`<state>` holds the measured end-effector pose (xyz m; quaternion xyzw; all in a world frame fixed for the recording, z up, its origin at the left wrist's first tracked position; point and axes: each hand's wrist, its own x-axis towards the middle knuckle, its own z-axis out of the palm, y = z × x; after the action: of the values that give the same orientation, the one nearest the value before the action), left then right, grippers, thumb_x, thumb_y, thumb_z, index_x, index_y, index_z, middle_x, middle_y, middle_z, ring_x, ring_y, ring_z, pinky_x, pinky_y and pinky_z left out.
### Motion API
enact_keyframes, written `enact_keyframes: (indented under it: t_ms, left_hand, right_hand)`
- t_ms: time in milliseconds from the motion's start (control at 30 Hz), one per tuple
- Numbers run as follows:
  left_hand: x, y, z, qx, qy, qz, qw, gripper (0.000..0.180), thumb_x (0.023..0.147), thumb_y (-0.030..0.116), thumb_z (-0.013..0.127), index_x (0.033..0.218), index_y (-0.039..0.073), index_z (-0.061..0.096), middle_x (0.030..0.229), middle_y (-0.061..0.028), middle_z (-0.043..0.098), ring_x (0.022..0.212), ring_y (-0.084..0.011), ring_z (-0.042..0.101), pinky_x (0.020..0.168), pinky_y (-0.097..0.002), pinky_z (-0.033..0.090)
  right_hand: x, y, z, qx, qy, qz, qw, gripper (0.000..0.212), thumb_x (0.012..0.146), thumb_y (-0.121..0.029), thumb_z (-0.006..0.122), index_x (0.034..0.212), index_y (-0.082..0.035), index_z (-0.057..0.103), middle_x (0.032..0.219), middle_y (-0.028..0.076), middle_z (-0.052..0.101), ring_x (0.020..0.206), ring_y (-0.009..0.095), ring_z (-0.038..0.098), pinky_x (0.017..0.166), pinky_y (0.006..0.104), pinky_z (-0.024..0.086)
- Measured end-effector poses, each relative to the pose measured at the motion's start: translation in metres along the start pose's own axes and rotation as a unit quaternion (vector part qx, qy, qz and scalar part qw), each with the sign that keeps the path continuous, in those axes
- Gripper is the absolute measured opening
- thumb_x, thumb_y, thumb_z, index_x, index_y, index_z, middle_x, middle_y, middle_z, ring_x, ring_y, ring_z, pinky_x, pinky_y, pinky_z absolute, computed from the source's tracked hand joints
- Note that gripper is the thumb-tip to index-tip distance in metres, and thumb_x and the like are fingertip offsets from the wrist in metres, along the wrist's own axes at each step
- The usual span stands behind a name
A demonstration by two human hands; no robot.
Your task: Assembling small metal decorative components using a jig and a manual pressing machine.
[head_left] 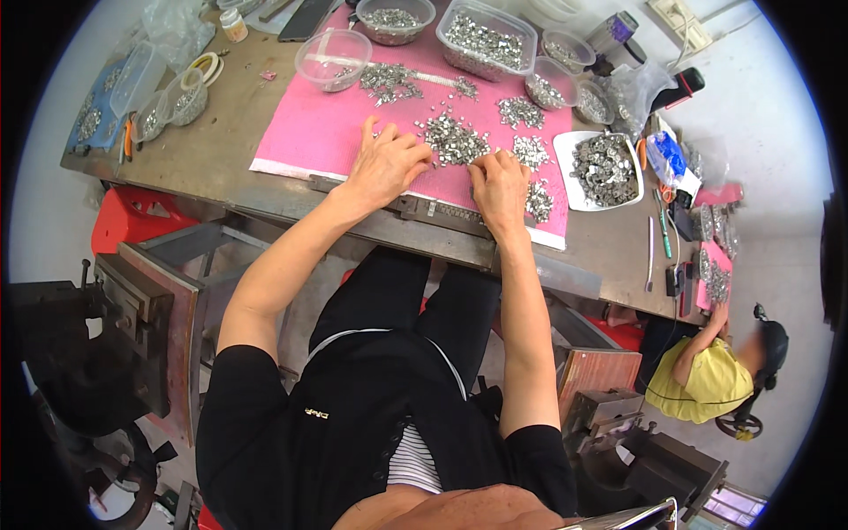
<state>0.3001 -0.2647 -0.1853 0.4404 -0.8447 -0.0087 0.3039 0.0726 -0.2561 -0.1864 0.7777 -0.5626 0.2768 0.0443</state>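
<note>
Head view: the central pile of small metal pieces [455, 139] lies on the pink mat [300, 124] between both hands, ahead and to the right of the left hand [386, 165], ahead and to the left of the right hand [502, 187]. Roughly round, it shows no clear long axis; both hands' fingertips sit at its near edge, neither clearly nearer. Fingers curl inward; whether either pinches a piece, I cannot tell.

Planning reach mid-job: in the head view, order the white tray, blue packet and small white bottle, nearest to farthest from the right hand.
From the right hand:
1. White tray, just right of it.
2. Blue packet, right, past the tray.
3. Small white bottle, back left.
</note>
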Motion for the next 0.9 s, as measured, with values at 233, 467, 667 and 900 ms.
enact_keyframes:
  t_ms: [233, 467, 667, 900]
  left_hand:
    - [0.004, -0.009, 0.0, -0.003, -0.008, 0.05, 0.999, 0.007, 0.085, 0.023, 0.074, 0.091, 0.019, 0.072, 0.084, 0.0019, 0.061, 0.094, -0.0213, 0.056, 0.107, -0.0576, 0.031]
    - [0.007, -0.014, 0.0, 0.009, -0.017, 0.057, 0.998, 0.012, 0.084, 0.024, 0.075, 0.091, 0.015, 0.07, 0.084, 0.0014, 0.064, 0.094, -0.0214, 0.057, 0.108, -0.0578, 0.031]
    - [0.007, 0.014, 0.004, -0.025, 0.015, 0.078, 0.997, 0.013, 0.085, 0.023, 0.075, 0.09, 0.013, 0.069, 0.084, 0.0001, 0.064, 0.092, -0.0214, 0.058, 0.107, -0.0555, 0.032]
    - [0.014, 0.012, 0.01, -0.038, 0.034, 0.049, 0.998, 0.014, 0.086, 0.024, 0.075, 0.09, 0.012, 0.069, 0.087, -0.0004, 0.064, 0.094, -0.0215, 0.059, 0.107, -0.0532, 0.032]
  right_hand:
    - [0.001, 0.002, -0.007, 0.039, -0.017, -0.008, 0.999, 0.009, 0.084, -0.012, 0.073, 0.089, -0.006, 0.069, 0.088, 0.009, 0.062, 0.09, 0.028, 0.059, 0.084, 0.0423, 0.039]
    - [-0.032, 0.004, -0.045, 0.151, -0.024, 0.021, 0.988, 0.008, 0.086, -0.007, 0.071, 0.09, -0.004, 0.064, 0.089, 0.009, 0.062, 0.089, 0.027, 0.059, 0.082, 0.0398, 0.039]
    - [-0.066, -0.006, -0.055, 0.131, 0.009, -0.001, 0.991, 0.012, 0.082, -0.002, 0.072, 0.091, -0.005, 0.063, 0.093, 0.008, 0.062, 0.089, 0.027, 0.058, 0.085, 0.0398, 0.041]
    - [-0.075, -0.008, -0.05, 0.129, 0.04, -0.018, 0.991, 0.014, 0.082, -0.002, 0.072, 0.095, -0.005, 0.067, 0.096, 0.008, 0.064, 0.09, 0.028, 0.058, 0.082, 0.0388, 0.043]
